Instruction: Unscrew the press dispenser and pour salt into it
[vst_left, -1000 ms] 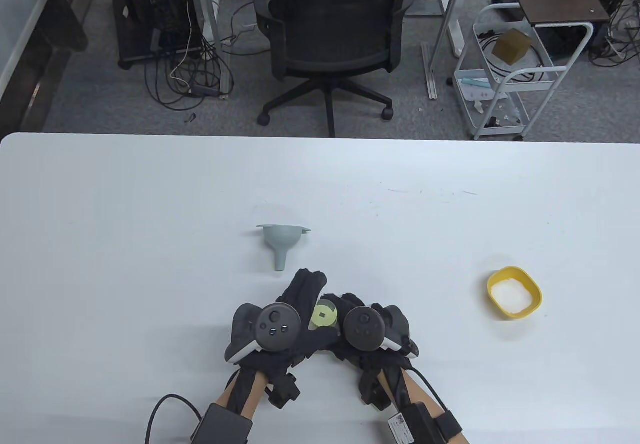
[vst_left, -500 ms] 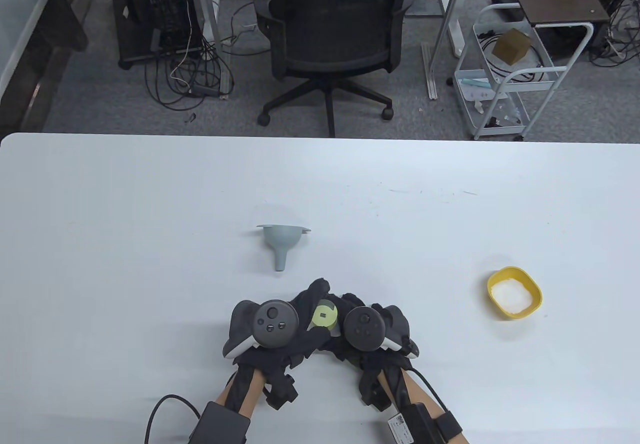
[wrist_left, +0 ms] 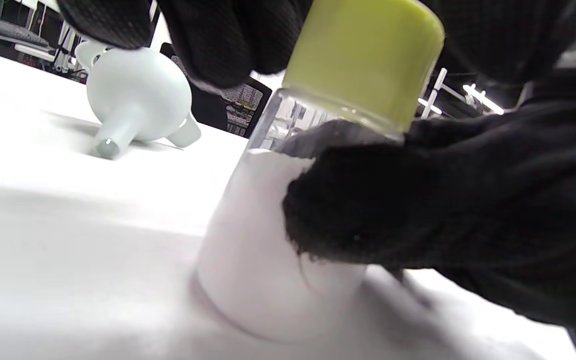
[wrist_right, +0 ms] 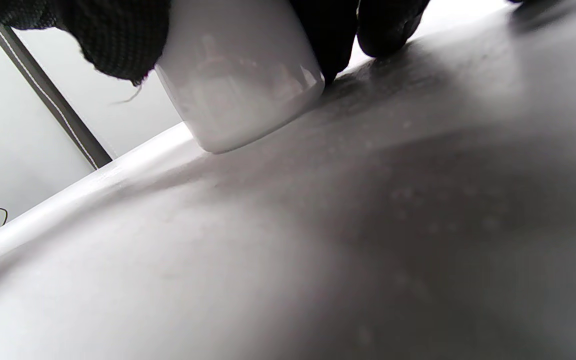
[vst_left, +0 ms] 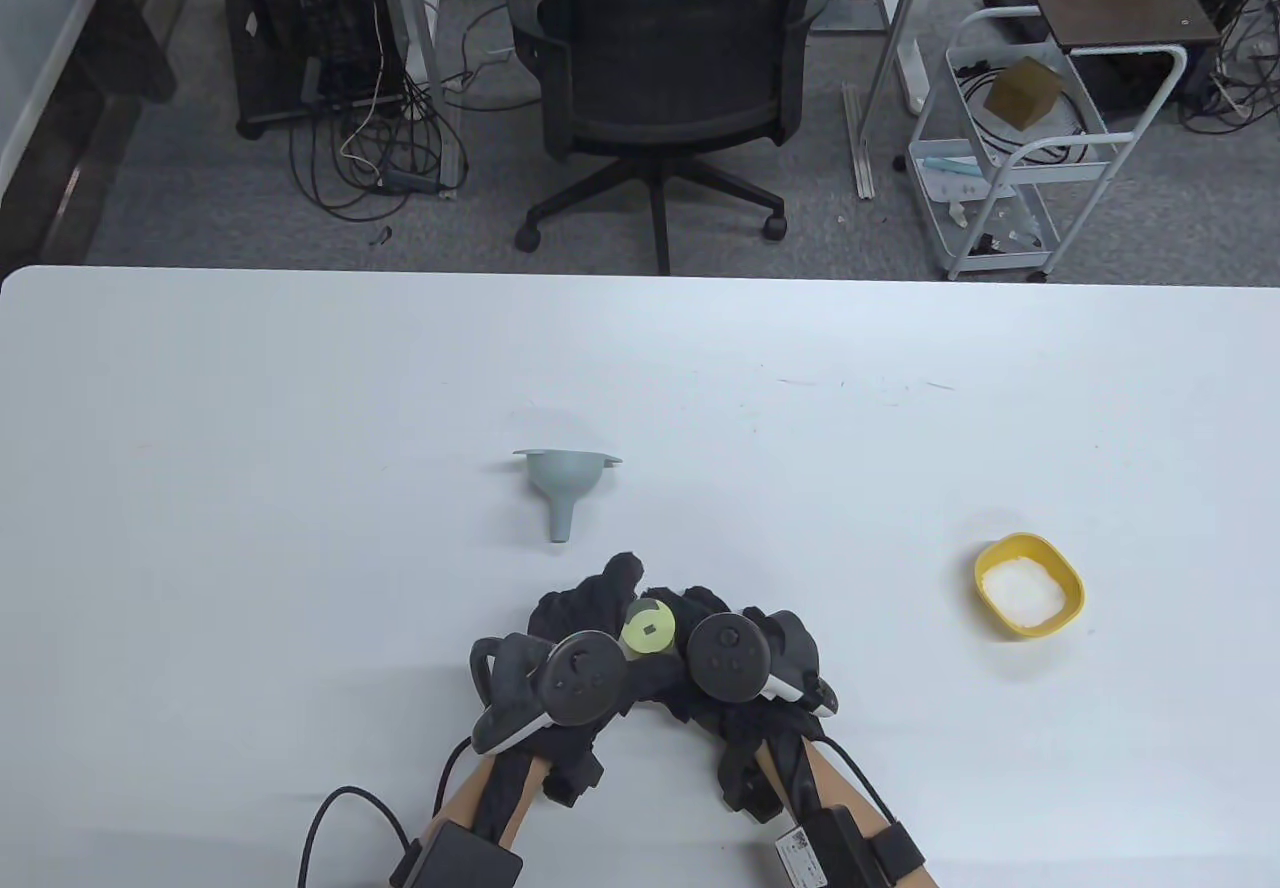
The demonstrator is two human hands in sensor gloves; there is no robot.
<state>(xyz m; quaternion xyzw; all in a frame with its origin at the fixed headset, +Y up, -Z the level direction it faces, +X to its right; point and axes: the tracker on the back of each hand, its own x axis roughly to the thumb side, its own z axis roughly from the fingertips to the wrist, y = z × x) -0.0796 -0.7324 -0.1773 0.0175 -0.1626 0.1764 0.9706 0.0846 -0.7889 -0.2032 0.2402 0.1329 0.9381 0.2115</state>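
The press dispenser stands upright on the table near its front edge; it has a yellow-green cap (vst_left: 648, 628) and a white body (wrist_left: 248, 240) with a clear neck. My left hand (vst_left: 600, 596) grips the cap from the left, and its fingers (wrist_left: 218, 35) curl over the cap (wrist_left: 363, 55) in the left wrist view. My right hand (vst_left: 695, 603) holds the body from the right, and its fingers (wrist_left: 368, 210) wrap the white part. The body's base (wrist_right: 238, 100) rests on the table in the right wrist view. A yellow bowl (vst_left: 1028, 588) of white salt sits to the right.
A grey-green funnel (vst_left: 563, 483) lies on its side just beyond the hands, spout toward me; it also shows in the left wrist view (wrist_left: 138, 95). The white table (vst_left: 300, 428) spreads to both sides. An office chair (vst_left: 660, 58) and a cart (vst_left: 1010, 148) stand beyond the far edge.
My left hand has turned around the cap; its tracker swung right and toward me and the wrist rolled. The right hand and the dispenser body have stayed put.
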